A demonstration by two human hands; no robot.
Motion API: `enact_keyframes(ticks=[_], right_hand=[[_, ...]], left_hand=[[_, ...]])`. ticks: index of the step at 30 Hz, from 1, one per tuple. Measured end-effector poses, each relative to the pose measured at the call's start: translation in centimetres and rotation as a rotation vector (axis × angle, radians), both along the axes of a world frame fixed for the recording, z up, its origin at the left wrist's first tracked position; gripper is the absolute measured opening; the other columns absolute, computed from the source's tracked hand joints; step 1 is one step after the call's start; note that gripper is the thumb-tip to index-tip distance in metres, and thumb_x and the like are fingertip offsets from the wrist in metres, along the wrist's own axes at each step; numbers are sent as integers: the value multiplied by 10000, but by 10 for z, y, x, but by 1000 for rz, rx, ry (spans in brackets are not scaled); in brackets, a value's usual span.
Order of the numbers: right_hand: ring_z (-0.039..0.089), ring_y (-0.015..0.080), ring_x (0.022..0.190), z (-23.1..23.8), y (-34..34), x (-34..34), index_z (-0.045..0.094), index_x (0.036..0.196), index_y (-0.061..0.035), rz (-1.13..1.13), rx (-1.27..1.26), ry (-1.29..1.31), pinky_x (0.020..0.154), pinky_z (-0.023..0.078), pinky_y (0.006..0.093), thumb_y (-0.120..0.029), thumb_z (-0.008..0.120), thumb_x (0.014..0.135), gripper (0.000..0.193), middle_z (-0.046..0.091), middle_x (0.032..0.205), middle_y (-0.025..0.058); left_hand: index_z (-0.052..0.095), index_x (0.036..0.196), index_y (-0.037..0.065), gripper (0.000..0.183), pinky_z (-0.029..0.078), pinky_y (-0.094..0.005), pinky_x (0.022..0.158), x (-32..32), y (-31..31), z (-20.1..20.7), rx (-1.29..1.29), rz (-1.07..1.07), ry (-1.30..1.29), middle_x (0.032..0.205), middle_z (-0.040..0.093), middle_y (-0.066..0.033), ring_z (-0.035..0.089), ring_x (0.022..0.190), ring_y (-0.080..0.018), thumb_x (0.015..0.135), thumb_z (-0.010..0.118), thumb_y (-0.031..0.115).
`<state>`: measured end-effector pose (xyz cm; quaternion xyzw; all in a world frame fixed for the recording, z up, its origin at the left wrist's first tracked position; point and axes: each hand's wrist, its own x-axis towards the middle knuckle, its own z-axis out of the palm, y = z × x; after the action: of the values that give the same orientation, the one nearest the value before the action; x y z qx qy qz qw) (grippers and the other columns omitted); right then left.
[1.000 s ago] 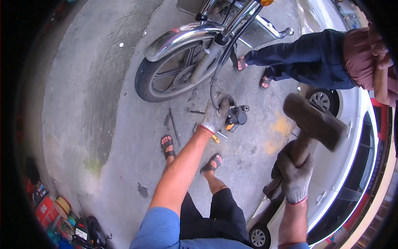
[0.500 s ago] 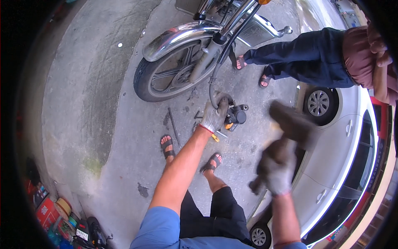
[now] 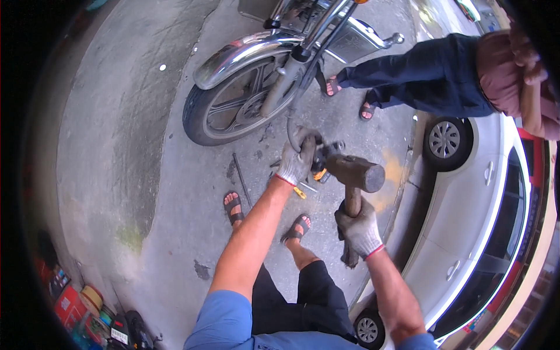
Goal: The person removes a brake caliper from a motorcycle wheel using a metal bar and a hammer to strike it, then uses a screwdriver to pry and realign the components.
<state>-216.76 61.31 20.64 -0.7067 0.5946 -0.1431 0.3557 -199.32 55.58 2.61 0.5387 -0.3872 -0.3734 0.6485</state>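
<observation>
My right hand [image 3: 361,228], in a grey-white work glove with dark fingers, is closed around the wooden handle of a sledgehammer [image 3: 364,174]. The heavy steel head is raised in front of the hand and hides part of what lies beyond it. A matching glove covers my left hand [image 3: 296,164], which is closed low over the ground beside the front wheel. A black hose [image 3: 290,129] curves down from the motorcycle to that hand. Against its fingers is a black metal part [image 3: 321,156], partly behind the hammer; the exact grip is hidden.
A motorcycle front wheel [image 3: 201,125] stands just beyond. A long bar [image 3: 242,181] and a yellow-handled tool [image 3: 300,193] lie on the concrete. A person in dark trousers [image 3: 417,76] stands at the far right, near a white car [image 3: 461,216].
The hammer and my right hand have swung left and inward, with the head now near the black part. My left hand stays by the wheel; the view has shifted slightly.
</observation>
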Motion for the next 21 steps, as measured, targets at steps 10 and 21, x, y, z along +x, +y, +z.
enact_keyframes(ticks=[10,21], right_hand=[[561,124,538,21,-9,-3,541,991,-16,-188,-21,-97,462,463,281,-3,668,795,233,588,721,48],[531,166,430,12,5,-44,514,857,-17,-564,610,-458,411,474,303,-55,637,785,147,528,594,60]], left_hand=[[635,979,2,295,474,-376,810,-2,-7,1,-19,3,-66,916,621,-133,596,891,-240,997,429,212],[625,918,-3,305,470,-308,707,-9,3,0,173,90,228,874,630,-48,562,790,-117,989,462,245]])
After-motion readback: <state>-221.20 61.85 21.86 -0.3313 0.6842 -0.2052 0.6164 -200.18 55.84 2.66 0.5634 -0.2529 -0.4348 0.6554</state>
